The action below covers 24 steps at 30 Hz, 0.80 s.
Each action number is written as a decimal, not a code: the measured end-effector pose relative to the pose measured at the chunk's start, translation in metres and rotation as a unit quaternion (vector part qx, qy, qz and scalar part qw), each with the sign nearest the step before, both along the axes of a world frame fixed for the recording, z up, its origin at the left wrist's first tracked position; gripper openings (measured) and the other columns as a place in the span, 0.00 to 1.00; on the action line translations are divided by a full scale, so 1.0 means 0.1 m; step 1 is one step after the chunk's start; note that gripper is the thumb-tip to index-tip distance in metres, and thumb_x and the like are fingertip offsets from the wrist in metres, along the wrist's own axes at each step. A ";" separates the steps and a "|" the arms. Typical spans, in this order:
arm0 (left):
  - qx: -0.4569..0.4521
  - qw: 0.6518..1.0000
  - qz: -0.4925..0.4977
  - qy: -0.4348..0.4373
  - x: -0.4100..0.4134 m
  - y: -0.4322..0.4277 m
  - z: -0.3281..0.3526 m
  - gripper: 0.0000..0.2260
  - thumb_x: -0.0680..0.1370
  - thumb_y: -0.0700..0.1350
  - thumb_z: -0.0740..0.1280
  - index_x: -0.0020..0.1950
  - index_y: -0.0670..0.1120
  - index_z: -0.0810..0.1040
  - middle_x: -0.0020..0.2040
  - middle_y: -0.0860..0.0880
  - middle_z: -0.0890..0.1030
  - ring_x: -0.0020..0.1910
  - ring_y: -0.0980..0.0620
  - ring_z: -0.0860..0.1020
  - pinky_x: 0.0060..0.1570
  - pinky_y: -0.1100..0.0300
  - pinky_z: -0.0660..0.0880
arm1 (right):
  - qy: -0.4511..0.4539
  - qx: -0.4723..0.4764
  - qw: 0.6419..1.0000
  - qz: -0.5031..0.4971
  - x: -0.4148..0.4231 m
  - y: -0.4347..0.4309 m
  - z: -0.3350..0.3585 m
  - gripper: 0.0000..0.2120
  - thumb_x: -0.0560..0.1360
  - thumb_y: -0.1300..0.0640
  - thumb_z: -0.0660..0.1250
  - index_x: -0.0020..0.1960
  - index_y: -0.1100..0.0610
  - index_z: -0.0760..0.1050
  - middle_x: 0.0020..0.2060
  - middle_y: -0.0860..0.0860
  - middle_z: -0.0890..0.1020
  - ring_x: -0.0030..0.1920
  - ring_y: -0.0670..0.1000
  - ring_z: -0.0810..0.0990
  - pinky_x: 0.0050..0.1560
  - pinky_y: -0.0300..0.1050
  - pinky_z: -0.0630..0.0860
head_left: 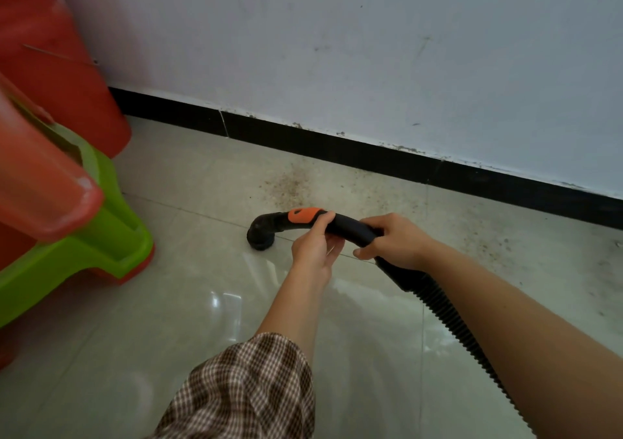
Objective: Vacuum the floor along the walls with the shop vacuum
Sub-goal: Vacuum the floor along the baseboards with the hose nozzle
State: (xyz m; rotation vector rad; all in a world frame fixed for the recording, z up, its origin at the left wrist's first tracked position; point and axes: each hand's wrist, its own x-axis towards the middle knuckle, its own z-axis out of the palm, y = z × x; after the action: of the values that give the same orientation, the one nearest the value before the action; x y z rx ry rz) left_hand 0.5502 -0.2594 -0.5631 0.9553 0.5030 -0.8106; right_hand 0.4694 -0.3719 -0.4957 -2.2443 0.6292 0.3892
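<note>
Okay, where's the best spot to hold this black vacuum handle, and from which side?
Grip the rigid curved handle just behind its orange pad, coming from above on the near side, away from the wall. That stretch is smooth and lies roughly level, with the bent nozzle pointing down at the floor. The ribbed hose behind it would likely flex and steer poorly.

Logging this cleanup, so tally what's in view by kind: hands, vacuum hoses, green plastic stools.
hands: 2, left hand and right hand
vacuum hose: 1
green plastic stool: 1
total: 4
</note>
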 end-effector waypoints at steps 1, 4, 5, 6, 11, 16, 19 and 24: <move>0.001 1.000 -0.004 -0.004 0.02 0.00 -0.02 0.15 0.74 0.41 0.73 0.59 0.39 0.78 0.50 0.41 0.85 0.52 0.47 0.83 0.52 0.55 0.80 | -0.003 0.001 1.000 -0.005 0.00 0.01 -0.02 0.13 0.71 0.54 0.74 0.55 0.50 0.80 0.42 0.53 0.83 0.43 0.53 0.82 0.51 0.52 0.79; 0.001 1.000 -0.017 -0.012 0.08 0.00 -0.04 0.14 0.74 0.42 0.73 0.58 0.40 0.78 0.50 0.42 0.85 0.52 0.47 0.83 0.53 0.55 0.80 | -0.013 -0.003 1.000 -0.020 0.03 0.02 -0.05 0.12 0.71 0.53 0.73 0.54 0.50 0.80 0.42 0.53 0.83 0.43 0.54 0.82 0.51 0.53 0.79; -0.001 1.000 -0.020 -0.014 0.09 -0.01 -0.04 0.14 0.74 0.42 0.73 0.58 0.40 0.78 0.50 0.42 0.85 0.53 0.47 0.83 0.54 0.55 0.79 | -0.016 -0.007 1.000 -0.023 0.04 0.02 -0.06 0.11 0.71 0.53 0.73 0.54 0.49 0.79 0.41 0.53 0.83 0.42 0.53 0.82 0.51 0.53 0.80; -0.003 1.000 -0.025 -0.016 0.10 -0.03 -0.04 0.14 0.74 0.42 0.73 0.58 0.40 0.78 0.51 0.42 0.85 0.53 0.47 0.83 0.56 0.54 0.79 | -0.017 -0.011 0.999 -0.026 0.04 0.01 -0.06 0.11 0.71 0.53 0.73 0.53 0.49 0.79 0.40 0.52 0.82 0.42 0.53 0.81 0.51 0.53 0.80; -0.007 0.999 -0.049 -0.016 0.05 -0.14 -0.05 0.16 0.75 0.43 0.73 0.61 0.40 0.77 0.53 0.41 0.84 0.55 0.46 0.82 0.58 0.53 0.78 | -0.009 -0.017 0.999 -0.047 -0.03 -0.07 -0.06 0.12 0.71 0.53 0.73 0.54 0.48 0.79 0.40 0.52 0.82 0.42 0.53 0.81 0.52 0.54 0.80; -0.003 0.998 -0.059 -0.006 -0.07 -0.29 -0.03 0.17 0.74 0.43 0.73 0.62 0.41 0.76 0.53 0.41 0.84 0.55 0.46 0.82 0.53 0.55 0.79 | 0.000 -0.020 0.998 -0.062 -0.17 -0.19 -0.02 0.14 0.71 0.54 0.73 0.56 0.48 0.79 0.42 0.52 0.82 0.43 0.53 0.81 0.53 0.54 0.79; -0.005 0.998 -0.064 -0.004 -0.15 -0.35 -0.02 0.17 0.74 0.42 0.73 0.61 0.41 0.77 0.51 0.41 0.84 0.54 0.47 0.82 0.51 0.56 0.79 | 0.002 -0.023 0.997 -0.070 -0.25 -0.25 0.01 0.14 0.71 0.54 0.74 0.56 0.49 0.79 0.41 0.52 0.82 0.43 0.52 0.81 0.52 0.52 0.79; -0.007 0.997 -0.075 -0.003 -0.25 -0.44 0.00 0.17 0.74 0.42 0.73 0.61 0.40 0.77 0.51 0.41 0.84 0.53 0.47 0.82 0.51 0.57 0.79 | 0.004 -0.026 0.996 -0.084 -0.37 -0.32 0.04 0.13 0.70 0.55 0.74 0.54 0.49 0.80 0.40 0.52 0.82 0.43 0.53 0.81 0.51 0.52 0.79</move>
State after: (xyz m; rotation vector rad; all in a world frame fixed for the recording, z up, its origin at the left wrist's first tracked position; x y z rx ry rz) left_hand 0.5255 -0.3039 -0.5633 0.9908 0.4248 -0.9446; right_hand 0.4321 -0.4036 -0.4915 -2.2196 0.8347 0.3010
